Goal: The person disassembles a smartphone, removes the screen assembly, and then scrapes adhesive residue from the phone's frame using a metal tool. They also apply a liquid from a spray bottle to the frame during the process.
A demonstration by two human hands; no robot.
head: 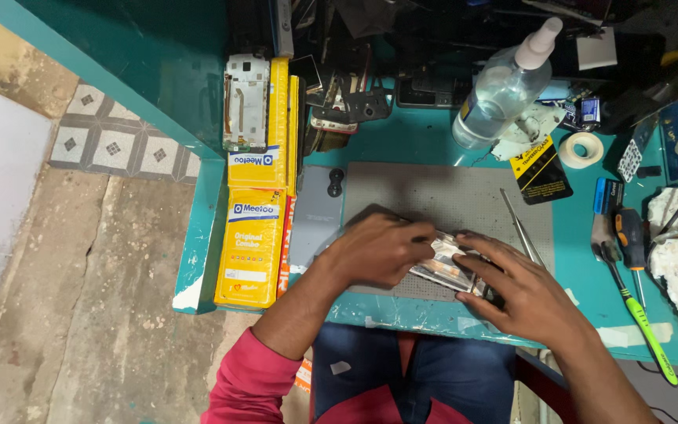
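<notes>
At centre frame, the left hand [378, 250] presses closed on an opened phone [447, 267], perhaps steadying it on the grey mat [449, 192]; the right hand [523, 294] cups its lower edge, fingers curled.

Both forearms reach in from six o'clock and converge. The left hand [378, 251] lies palm down, fingers curled toward three o'clock. The right hand [523, 294] lies palm down, fingers stretched toward ten o'clock, tips nearly meeting the left's.
</notes>
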